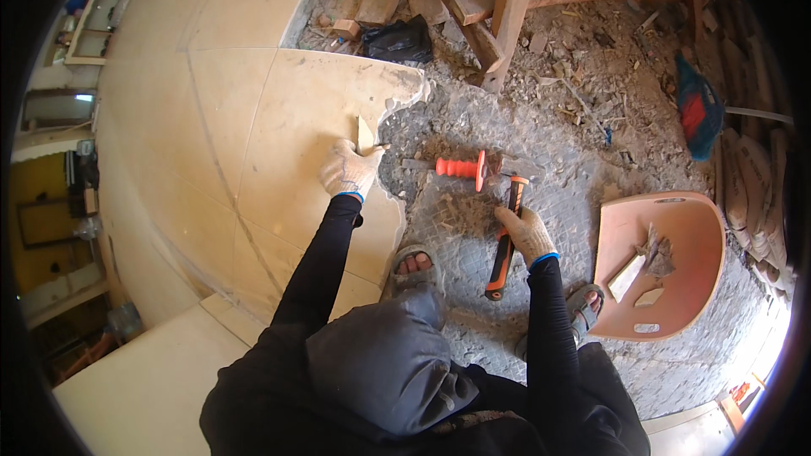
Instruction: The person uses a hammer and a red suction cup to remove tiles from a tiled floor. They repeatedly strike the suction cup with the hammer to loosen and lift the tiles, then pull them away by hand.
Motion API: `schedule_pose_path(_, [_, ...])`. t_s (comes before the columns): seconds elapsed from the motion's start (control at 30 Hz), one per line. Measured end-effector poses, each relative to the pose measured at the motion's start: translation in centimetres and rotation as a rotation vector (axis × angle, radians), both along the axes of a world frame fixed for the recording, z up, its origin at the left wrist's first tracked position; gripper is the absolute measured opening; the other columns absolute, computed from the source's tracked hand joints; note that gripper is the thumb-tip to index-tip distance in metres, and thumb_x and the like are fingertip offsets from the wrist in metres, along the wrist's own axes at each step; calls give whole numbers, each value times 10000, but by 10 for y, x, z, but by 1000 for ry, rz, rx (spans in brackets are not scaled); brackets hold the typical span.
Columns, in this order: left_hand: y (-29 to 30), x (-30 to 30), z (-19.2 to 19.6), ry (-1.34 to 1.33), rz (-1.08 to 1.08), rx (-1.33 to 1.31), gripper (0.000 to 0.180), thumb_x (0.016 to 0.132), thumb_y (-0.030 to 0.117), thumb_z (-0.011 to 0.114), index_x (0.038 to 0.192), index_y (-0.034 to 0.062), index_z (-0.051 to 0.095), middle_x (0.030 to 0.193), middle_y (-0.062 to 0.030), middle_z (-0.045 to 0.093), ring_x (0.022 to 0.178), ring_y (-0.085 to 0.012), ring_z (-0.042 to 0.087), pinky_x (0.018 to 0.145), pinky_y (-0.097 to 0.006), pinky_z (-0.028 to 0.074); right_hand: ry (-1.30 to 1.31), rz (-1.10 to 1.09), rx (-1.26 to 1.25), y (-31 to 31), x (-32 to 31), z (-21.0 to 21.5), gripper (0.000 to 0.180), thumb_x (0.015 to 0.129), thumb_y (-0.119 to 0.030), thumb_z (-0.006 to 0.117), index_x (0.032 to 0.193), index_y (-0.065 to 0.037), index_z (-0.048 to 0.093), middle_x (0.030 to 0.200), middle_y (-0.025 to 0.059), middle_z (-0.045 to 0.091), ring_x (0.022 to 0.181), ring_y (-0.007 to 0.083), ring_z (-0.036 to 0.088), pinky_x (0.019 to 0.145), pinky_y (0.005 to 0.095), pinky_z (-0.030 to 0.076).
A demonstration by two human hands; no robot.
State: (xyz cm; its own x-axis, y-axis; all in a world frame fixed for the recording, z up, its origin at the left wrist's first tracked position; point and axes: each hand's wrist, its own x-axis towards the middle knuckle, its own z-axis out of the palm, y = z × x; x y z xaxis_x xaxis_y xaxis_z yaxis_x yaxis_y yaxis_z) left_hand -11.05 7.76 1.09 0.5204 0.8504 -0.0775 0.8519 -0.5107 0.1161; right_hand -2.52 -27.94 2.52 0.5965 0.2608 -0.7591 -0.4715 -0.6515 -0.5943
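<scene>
My left hand (348, 172), in a pale knit glove, pinches a pointed beige tile shard (365, 133) over the tiled floor (296, 118), close to its jagged broken edge. My gloved right hand (529, 236) is closed round the black and orange handle of a hammer (502, 263). The hammer's head points away from me, toward the rubble. Between my hands a chisel (457, 168) with a red-orange ribbed grip and round guard lies on the rough grey ground, its blade toward the tile edge.
At the right a salmon-coloured scoop-shaped tub (706, 279) holds several tile shards. Wooden posts (511, 13) rise from rubble at the far side, near a black plastic bag (399, 40). A blue and red bag (698, 110) and stacked sacks (750, 186) stand at far right. My sandalled feet are close below.
</scene>
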Motion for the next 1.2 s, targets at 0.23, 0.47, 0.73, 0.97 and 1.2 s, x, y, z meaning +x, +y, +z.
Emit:
schedule_pose_path(0.23, [14,-10,-12,-82,4,-102,723,761,710,855,1071,82,674,966,-155,726,876,-363,730,796,-499,565,-162,377,-268,2,10,9,593,919,-536,683,1035,39,774,935,286,770,977,440,754,883,504,568])
schedule_pose_path(0.47, [-17,-1,26,-280,-105,-254,652,825,646,841,1121,97,654,1061,-153,724,986,-360,715,878,-468,561,-665,18,-196,31,25,37,485,903,-455,765,1035,11,752,852,217,764,797,386,763,723,505,584])
schedule_pose_path(0.73, [-97,40,70,-505,-817,-289,430,753,382,923,941,104,654,927,-128,683,901,-369,689,816,-484,540,27,-344,530,67,7,48,463,1015,-359,723,1268,29,723,1074,91,763,878,153,713,712,306,566])
schedule_pose_path(0.97, [-139,63,81,-460,-1084,-327,651,718,429,949,1194,95,655,1051,-115,689,982,-350,680,860,-498,537,-82,-513,291,41,3,29,347,1012,-317,724,1110,15,757,942,67,761,822,134,708,720,309,560])
schedule_pose_path(1.2, [-117,65,60,-614,-966,-452,923,614,309,1038,1377,33,597,1258,-182,668,1169,-400,649,996,-500,531,-365,-1531,638,-50,38,14,202,1044,-266,704,1113,-81,660,876,39,687,685,167,648,614,305,533])
